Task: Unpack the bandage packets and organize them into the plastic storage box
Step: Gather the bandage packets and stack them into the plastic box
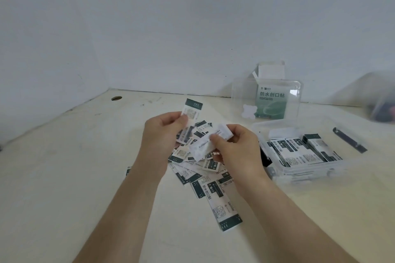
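A loose pile of white and dark-green bandage packets (210, 186) lies on the table under my hands. My left hand (162, 132) pinches a small stack of packets (192, 111) that sticks up from its fingers. My right hand (233, 145) grips a white packet (205, 145) turned blank side up. To the right sits the clear plastic storage box (275, 168), with several packets (303, 151) lined up inside. Its clear lid (241, 92) stands open at the back.
An opened green and white bandage carton (271, 100) stands behind the lid by the wall. A dark flat tool (350, 140) lies right of the box. A blurred dark object (380, 100) sits far right. A round hole (116, 98) marks the table's back left.
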